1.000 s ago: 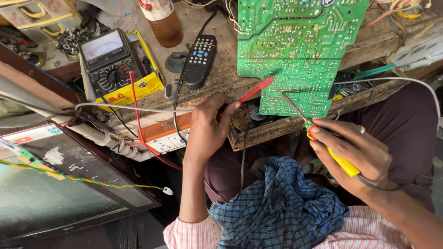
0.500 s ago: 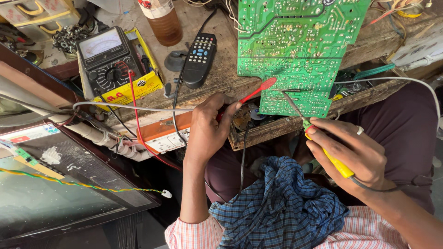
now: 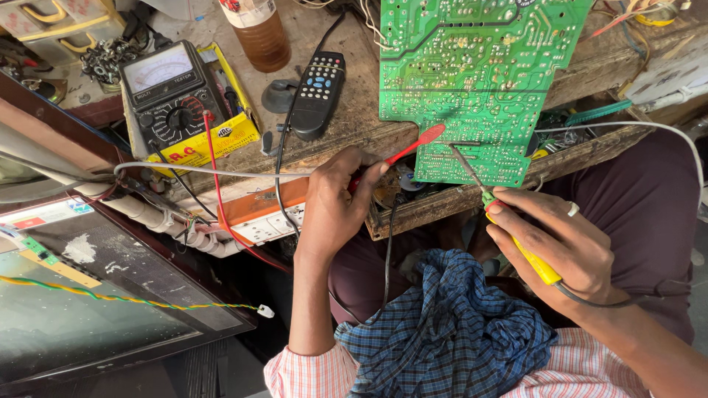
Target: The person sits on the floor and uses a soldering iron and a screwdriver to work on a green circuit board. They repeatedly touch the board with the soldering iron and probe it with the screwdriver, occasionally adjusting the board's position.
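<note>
A green circuit board (image 3: 472, 66) lies solder side up on the worn wooden bench (image 3: 354, 125). My left hand (image 3: 335, 206) grips a red meter probe (image 3: 413, 145) whose tip touches the board's lower left edge. My right hand (image 3: 564, 247) holds a yellow-handled soldering iron (image 3: 516, 239); its thin metal tip reaches up to the board's lower middle. A black analog multimeter (image 3: 166, 92) sits at the left on a yellow box, with a red lead running down from it.
A black remote control (image 3: 318, 94) and a brown bottle (image 3: 258, 33) stand left of the board. A blue checked cloth (image 3: 450, 324) lies on my lap. A flat screen panel (image 3: 81, 309) with a yellow-green wire fills the lower left. A white socket strip (image 3: 265, 221) hangs below the bench.
Both hands hold nearly still; the red probe and the iron tip stay on the board's lower part, with only a slight shift of the view.
</note>
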